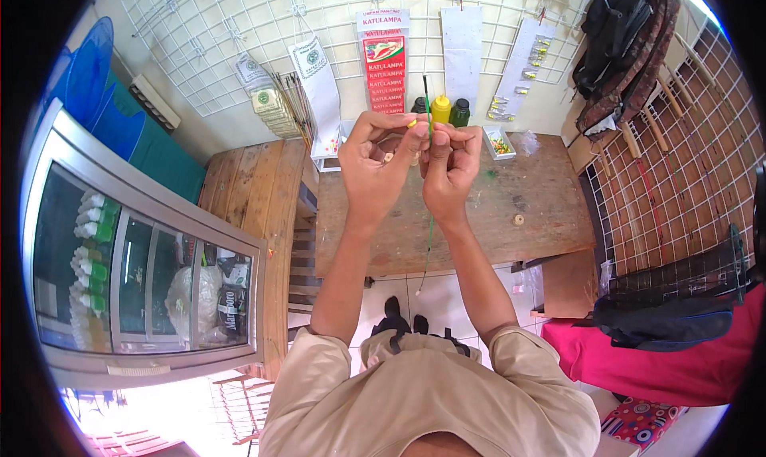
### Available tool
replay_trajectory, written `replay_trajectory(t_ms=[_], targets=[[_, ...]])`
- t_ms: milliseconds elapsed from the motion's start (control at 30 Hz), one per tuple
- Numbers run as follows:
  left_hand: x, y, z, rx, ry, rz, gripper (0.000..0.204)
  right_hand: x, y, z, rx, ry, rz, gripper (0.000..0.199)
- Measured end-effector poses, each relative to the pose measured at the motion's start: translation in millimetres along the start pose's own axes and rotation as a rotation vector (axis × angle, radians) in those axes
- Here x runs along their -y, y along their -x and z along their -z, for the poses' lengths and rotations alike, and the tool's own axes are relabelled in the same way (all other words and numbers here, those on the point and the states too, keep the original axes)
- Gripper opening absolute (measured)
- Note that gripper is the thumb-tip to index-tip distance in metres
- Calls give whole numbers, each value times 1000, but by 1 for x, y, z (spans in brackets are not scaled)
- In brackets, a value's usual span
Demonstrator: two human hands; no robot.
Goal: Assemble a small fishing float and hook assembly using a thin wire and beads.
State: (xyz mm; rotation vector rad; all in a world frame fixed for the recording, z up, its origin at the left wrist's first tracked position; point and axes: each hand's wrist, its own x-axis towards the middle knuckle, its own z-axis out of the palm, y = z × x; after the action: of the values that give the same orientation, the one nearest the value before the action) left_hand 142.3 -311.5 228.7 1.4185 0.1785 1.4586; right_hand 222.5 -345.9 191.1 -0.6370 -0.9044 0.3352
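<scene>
Both my hands are raised close together over the wooden table [383, 238]. My right hand [451, 166] pinches a thin green stick [431, 134] that looks like a slim fishing float. It stands nearly upright, its dark tip above my fingers and its thin lower end hanging below the table's front edge. My left hand [379, 166] is closed, with a small yellow piece [412, 124] at the thumb and forefinger, right beside the stick. A small beige bead-like piece [388, 157] shows among its curled fingers. Whether the yellow piece touches the stick, I cannot tell.
On the table lie a small beige piece [518, 219] and a white tray [500, 143] of colourful bits. A yellow bottle [440, 109] and dark bottles [460, 112] stand at the back. A glass cabinet [144, 273] is at left; bags [666, 321] hang at right.
</scene>
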Motion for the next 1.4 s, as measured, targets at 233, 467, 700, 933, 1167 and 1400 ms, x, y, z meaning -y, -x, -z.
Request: replay_trajectory(t_ms=[233, 467, 700, 933, 1167, 1400], targets=[[-20, 6, -11, 65, -90, -3, 15, 22, 7, -1, 18, 9, 23, 16], [-23, 13, -10, 96, -71, 55, 17, 28, 22, 10, 65, 13, 4, 7], [-25, 11, -4, 122, -115, 54, 16, 36, 22, 7, 58, 13, -81, 12], [-18, 18, -16, 105, -177, 71, 15, 40, 19, 15, -27, 180, 25, 12], [-4, 18, -14, 122, -149, 66, 15, 36, 23, 28, 1, 92, -169, 11], [3, 26, -2, 237, -226, 188, 17, 19, 34, 48, 60, 33, -260, 13]])
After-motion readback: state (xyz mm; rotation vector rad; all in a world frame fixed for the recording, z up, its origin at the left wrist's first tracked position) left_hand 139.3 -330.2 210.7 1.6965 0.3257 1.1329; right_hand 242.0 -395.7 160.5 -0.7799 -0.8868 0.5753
